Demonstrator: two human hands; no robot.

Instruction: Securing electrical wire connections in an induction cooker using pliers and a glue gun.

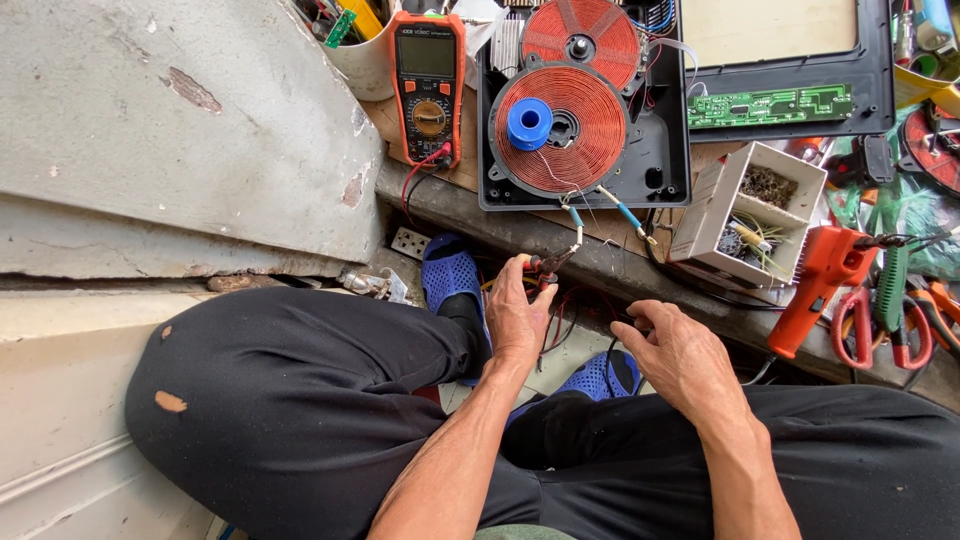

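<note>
My left hand grips small pliers with red handles, their tip pointing up at a blue-sleeved wire end hanging from a copper coil. A blue solder spool rests on that coil. My right hand hovers with fingers spread and nothing in it, just below the bench edge. A second blue-sleeved wire dangles to the right. The coil sits in an opened black cooker housing, with another coil behind it.
An orange multimeter lies left of the housing. A white compartment box of small parts, an orange tool, red-handled scissors and a green circuit board sit right. My knees and blue sandals are below; concrete slab on the left.
</note>
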